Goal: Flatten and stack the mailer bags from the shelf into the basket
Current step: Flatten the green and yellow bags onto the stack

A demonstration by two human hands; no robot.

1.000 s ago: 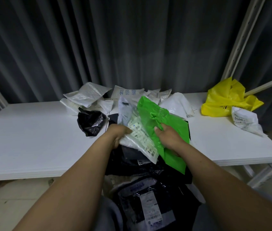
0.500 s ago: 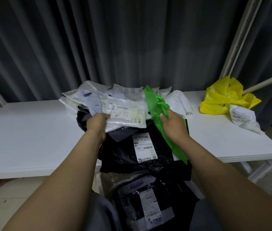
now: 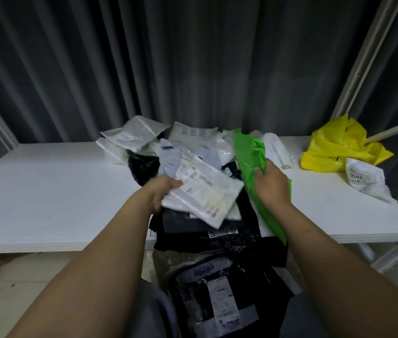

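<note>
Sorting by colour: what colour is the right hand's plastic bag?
Bright green plastic bag, head view.

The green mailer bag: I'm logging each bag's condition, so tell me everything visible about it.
The green mailer bag is bright, thin plastic, crumpled and bunched at its top, not flat. It slants from the pile toward the front of the white shelf, lying over black bags. The right hand grips its upper part.

white shelf (image 3: 46, 191) | mailer-bag pile (image 3: 134, 135) back centre | yellow bag (image 3: 334, 147), white bag (image 3: 363, 179) right
</note>
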